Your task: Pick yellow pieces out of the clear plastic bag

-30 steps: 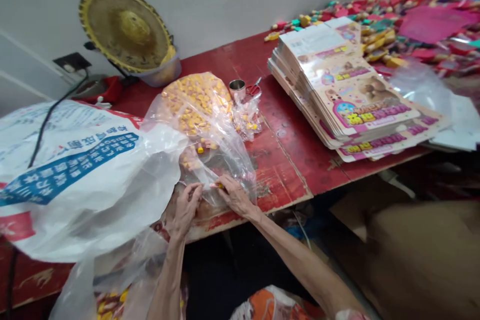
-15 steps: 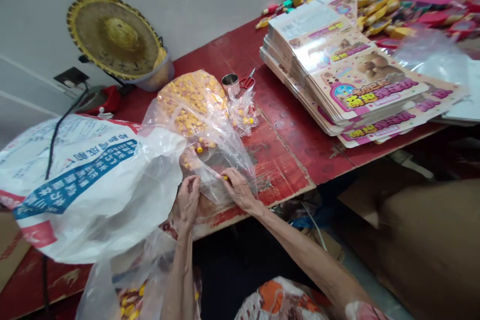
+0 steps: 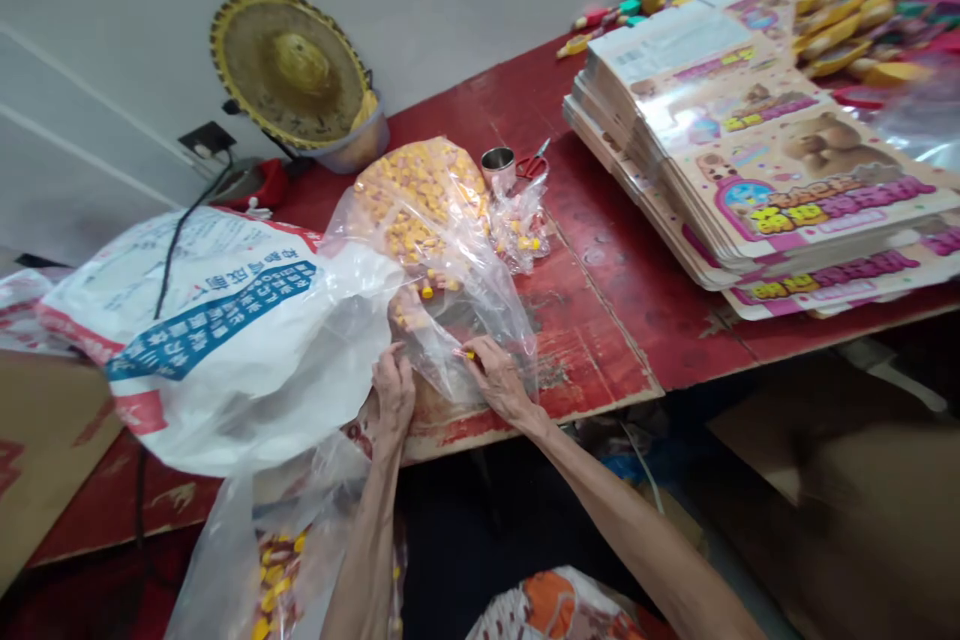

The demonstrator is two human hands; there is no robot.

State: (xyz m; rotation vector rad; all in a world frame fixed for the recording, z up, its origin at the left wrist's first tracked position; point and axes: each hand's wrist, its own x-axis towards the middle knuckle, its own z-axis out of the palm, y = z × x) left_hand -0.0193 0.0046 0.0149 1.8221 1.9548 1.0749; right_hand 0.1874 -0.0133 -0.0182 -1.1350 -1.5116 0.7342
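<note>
My right hand [image 3: 501,382] pinches a small yellow-capped pink piece [image 3: 469,354] between thumb and forefinger, over the near end of a clear plastic bag [image 3: 502,305]. Many similar yellow and pink pieces [image 3: 424,195] fill the far part of that bag, and a few lie loose near its mouth. To the left, my left hand [image 3: 394,390] has its fingers curled together beside the edge of a white printed sack [image 3: 300,350]. Whatever those fingers hold, if anything, is too small to make out. Below my left forearm, another clear bag [image 3: 217,560] contains yellow and dark pink pieces.
A metal cup [image 3: 498,163] and red-handled scissors [image 3: 534,163] sit behind a small crinkled clear bag [image 3: 521,230]. Stacked printed cards [image 3: 720,150] occupy the red table [image 3: 600,320] at right, before a heap of colourful parts [image 3: 847,20]. A round fan [image 3: 292,70] leans by a tub.
The view has shifted, so the table things sit farther right. My left hand has turned so its back faces up more. My right hand keeps its pinch on the small piece.
</note>
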